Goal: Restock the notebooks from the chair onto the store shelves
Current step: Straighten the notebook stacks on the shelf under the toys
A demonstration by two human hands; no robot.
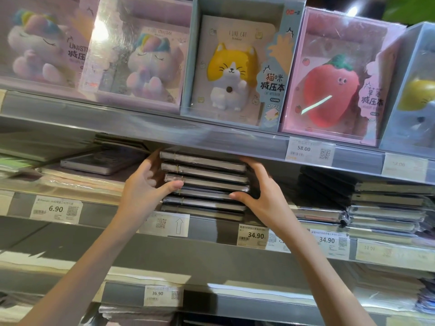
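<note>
A stack of several dark, plastic-wrapped notebooks (pixel 207 182) lies flat on the second shelf (pixel 98 217), page edges facing me. My left hand (pixel 143 187) grips the stack's left side, thumb across the front of the middle books. My right hand (pixel 261 194) grips the right side, thumb hooked under a lower book. The stack's top almost touches the underside of the shelf above. The chair is out of view.
Boxed squishy-toy notebooks stand on the top shelf: unicorns (pixel 143 60), a cat (pixel 233 67), a strawberry (pixel 334 78). More dark notebook stacks (pixel 386 205) lie to the right, flat notebooks (pixel 94 163) to the left. Price tags (pixel 253 236) line the shelf rails. Lower shelves hold further stock.
</note>
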